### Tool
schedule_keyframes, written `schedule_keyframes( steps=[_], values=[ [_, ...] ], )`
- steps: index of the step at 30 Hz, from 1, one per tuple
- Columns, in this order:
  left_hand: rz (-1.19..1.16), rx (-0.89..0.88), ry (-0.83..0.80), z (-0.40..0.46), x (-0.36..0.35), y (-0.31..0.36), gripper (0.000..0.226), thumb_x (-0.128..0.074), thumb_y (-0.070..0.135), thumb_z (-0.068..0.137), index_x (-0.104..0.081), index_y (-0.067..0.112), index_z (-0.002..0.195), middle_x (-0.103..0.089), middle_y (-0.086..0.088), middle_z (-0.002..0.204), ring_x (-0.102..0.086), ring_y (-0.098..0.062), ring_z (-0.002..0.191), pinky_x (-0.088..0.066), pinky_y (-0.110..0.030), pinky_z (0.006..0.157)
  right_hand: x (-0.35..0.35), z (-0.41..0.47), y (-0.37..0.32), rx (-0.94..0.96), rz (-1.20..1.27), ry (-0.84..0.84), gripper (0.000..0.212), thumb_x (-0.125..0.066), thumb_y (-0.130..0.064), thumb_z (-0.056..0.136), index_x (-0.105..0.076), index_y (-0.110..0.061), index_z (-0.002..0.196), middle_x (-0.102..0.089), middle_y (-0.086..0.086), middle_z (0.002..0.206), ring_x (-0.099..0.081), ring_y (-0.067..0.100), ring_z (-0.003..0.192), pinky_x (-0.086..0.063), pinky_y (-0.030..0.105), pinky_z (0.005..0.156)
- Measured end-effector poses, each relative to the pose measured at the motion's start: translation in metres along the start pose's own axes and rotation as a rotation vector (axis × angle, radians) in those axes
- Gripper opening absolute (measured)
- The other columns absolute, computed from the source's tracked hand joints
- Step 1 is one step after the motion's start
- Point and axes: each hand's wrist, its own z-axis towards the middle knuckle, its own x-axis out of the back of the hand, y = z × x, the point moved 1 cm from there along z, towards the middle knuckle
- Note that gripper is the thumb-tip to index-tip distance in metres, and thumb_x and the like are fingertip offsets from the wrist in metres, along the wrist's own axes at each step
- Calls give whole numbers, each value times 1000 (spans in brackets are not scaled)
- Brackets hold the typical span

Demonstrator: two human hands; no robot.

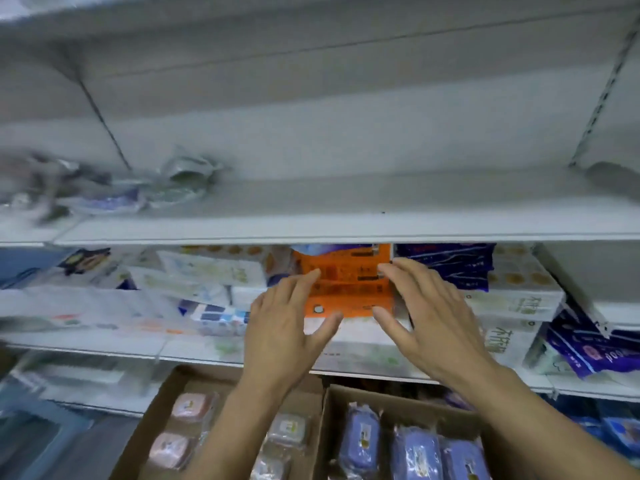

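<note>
I found the feed dim and cool-toned. Flat light came from overhead, so the shelf edge (346,233) just beyond the fingers (304,278) laid a soft shadow over the goods beneath it. Between the fingertips the orange pack (346,289) was the sharpest patch, though its print smeared past reading. Far left of the fingers the wrapped goods (104,188) dissolved into streaky motion blur (worst toward the frame's edge). Above the fingers the upper shelf line (346,43) bowed with wide-angle distortion. Behind the fingers, toward me, the boxed packs (415,452) looked soft and grainy.
</note>
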Motion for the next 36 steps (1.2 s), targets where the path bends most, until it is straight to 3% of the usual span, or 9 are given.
schedule_keyframes(
  steps=[9, 14, 21, 25, 29, 33, 36],
  values=[
    [-11, 49, 9, 27, 100, -160, 65, -42, 62, 85, -37, 35, 144, -48, 10, 133, -49, -15, 119, -43, -38, 97, -37, 119, -122, 115, 49, -4, 56, -36, -56, 88, -47, -27, 135, -42, -4, 143, -43, 19, 127, -41, 37, 94],
    [-43, 107, -51, 71, 140, -276, 60, -60, 48, 91, -39, 30, 144, -43, 8, 138, -41, -13, 127, -37, -29, 101, -96, 205, -197, 162, 68, -78, 50, -43, -49, 91, -46, -27, 135, -38, -4, 143, -40, 19, 129, -39, 33, 93],
    [-52, 164, -145, 150, 153, -411, 61, -59, 45, 92, -37, 26, 146, -40, 3, 147, -36, -17, 136, -35, -35, 107, -169, 329, -267, 127, 17, -214, 49, -50, -41, 93, -38, -29, 139, -34, -4, 144, -36, 20, 129, -43, 33, 93],
    [-75, 151, -156, 194, 146, -449, 61, -63, 40, 91, -39, 22, 145, -43, -1, 145, -39, -20, 133, -34, -31, 104, -202, 381, -295, 142, -38, -269, 56, -52, -38, 91, -34, -27, 143, -33, -1, 149, -36, 23, 133, -43, 36, 100],
    [-57, 135, -95, 232, 135, -469, 66, -70, 34, 86, -43, 14, 143, -46, -9, 144, -40, -29, 134, -35, -35, 106, -231, 423, -316, 167, -147, -333, 64, -50, -41, 91, -24, -27, 148, -26, -2, 154, -34, 24, 136, -43, 36, 97],
    [-78, 94, -73, 254, 127, -475, 63, -68, 28, 87, -43, 14, 143, -45, -8, 145, -38, -27, 135, -29, -30, 107, -245, 426, -314, 184, -269, -381, 61, -49, -50, 89, -34, -26, 143, -29, -3, 152, -26, 21, 138, -39, 38, 98],
    [-99, 94, -120, 278, 118, -471, 64, -63, 31, 90, -36, 19, 147, -37, -4, 151, -31, -22, 140, -25, -30, 112, -231, 409, -305, 262, -350, -303, 61, -33, -61, 84, -47, -28, 133, -46, -5, 140, -37, 19, 129, -32, 35, 100]
  ],
)
